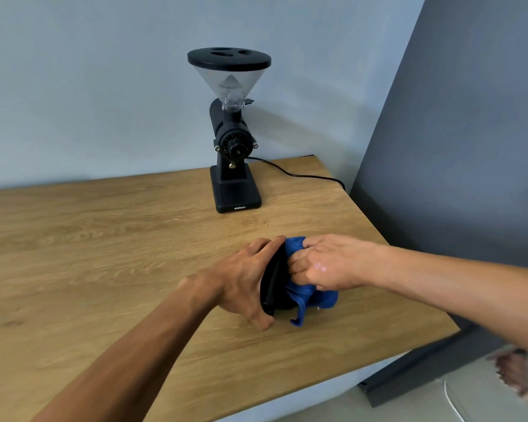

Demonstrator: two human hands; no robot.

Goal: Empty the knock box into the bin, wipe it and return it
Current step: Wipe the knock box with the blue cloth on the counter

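The black knock box [273,283] lies tipped on its side on the wooden table [104,254], its opening facing right. My left hand [246,280] grips it around its back and rim. My right hand [323,263] is closed on a blue cloth [311,295] and pushes it into the box's opening. Part of the cloth hangs out below my fingers and another bit shows above them. The inside of the box is hidden by the cloth and my hands. No bin is in view.
A black coffee grinder [233,147] with a clear hopper stands at the back of the table, its cable [302,175] running right. The table's right edge [424,287] is close to my right hand. A dark grey wall panel [454,147] rises on the right.
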